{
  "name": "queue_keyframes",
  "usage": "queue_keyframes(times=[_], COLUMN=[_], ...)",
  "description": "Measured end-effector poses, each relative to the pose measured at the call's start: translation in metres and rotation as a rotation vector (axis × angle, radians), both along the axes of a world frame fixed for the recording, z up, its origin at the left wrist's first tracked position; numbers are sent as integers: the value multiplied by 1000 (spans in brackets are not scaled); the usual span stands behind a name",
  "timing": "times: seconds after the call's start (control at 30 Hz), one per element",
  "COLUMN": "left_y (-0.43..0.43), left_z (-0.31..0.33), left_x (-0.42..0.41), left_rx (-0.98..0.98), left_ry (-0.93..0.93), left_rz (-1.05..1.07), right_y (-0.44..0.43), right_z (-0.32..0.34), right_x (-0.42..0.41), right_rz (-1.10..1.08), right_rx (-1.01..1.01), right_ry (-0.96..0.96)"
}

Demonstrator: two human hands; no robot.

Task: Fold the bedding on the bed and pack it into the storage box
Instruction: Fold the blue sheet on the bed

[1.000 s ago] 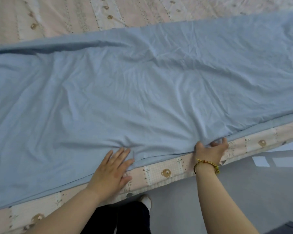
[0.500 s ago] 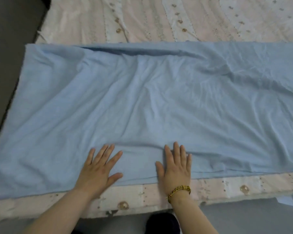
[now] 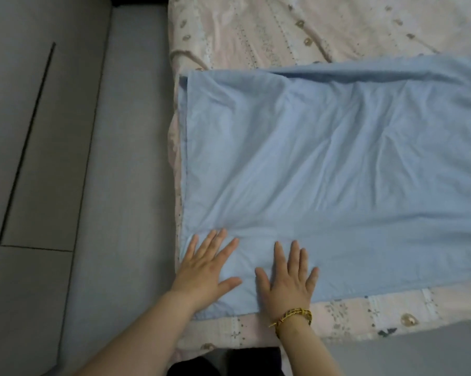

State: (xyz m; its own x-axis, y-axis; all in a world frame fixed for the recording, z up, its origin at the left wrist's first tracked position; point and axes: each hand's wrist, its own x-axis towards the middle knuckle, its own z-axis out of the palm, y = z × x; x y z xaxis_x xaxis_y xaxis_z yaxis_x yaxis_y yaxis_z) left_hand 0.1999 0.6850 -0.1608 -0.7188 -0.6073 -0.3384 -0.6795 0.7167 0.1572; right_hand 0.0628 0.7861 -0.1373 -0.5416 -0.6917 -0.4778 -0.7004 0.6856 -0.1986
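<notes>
Bedding, a pale blue wrinkled cotton sheet (image 3: 323,164) folded into a long band, lies across a bed covered by a pink patterned bedspread (image 3: 283,31), its short end at the bed's left edge beside the grey tiled floor (image 3: 52,158). Both hands press flat on the sheet's near left corner, fingers spread wide and holding nothing: the left hand (image 3: 204,270) at the very corner, the right hand (image 3: 288,280) just beside it, a gold beaded bracelet (image 3: 294,316) on its wrist.
</notes>
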Motion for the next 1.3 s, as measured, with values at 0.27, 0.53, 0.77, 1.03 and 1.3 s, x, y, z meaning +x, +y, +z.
queue_keyframes(times=[0.27,0.53,0.77,1.03,1.3], left_y=[-53,-131,-270,-385,-399], left_z=[2,33,71,77,84], left_x=[2,-21,-99,-135,-137], left_rx=[-111,-93,74,304,661], left_ry=[367,367,250,60,232], left_rz=[-111,-55,217,104,425], right_y=[-11,-19,-28,-95,-115], right_z=[-8,1,11,29,43], right_x=[6,28,77,123,160], right_rz=[-16,-314,-1369,-2132,-2128], right_rx=[-22,-31,-312,-362,-443], right_ry=[73,114,-42,-211,-370])
